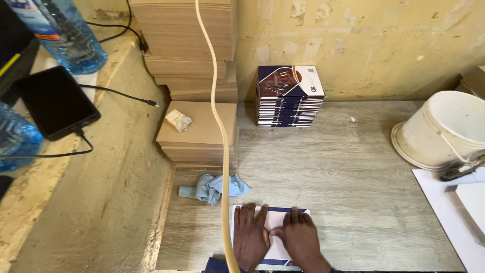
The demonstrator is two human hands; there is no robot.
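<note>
Down at the near edge of the grey wood-grain table [353, 167], both sets of fingers lie flat and slightly spread, palms down, pinching nothing. The left hand [250, 235] and the right hand [299, 237] rest side by side, thumbs nearly touching, on a white rectangular sheet with dark blue edging [275, 218]. I judge they are pressing it flat against the tabletop; the sheet lies squarely under them, its far edge showing just beyond the fingertips.

At about ten o'clock from the hands lies one crumpled light-blue cloth [213, 187], near enough to grab. A cream-coloured cable [218, 121] hangs down across the view, just left of the left hand.

Toward twelve o'clock, against the yellowed wall, stands one neat stack of dark blue and white printed booklets [289, 96]; it sits well apart from the hands, likely so the working area is free. At eleven o'clock, stepped piles of brown cardboard sheets [197, 131] rise toward the wall, one small crumpled white wad [178, 120] on the lowest pile.

At two o'clock a single white plastic bucket [444, 129] lies tilted. On the ledge at nine to ten o'clock I count two clear blue-tinted water bottles [63, 30] and one black tablet [55, 101] with a cable plugged in.
</note>
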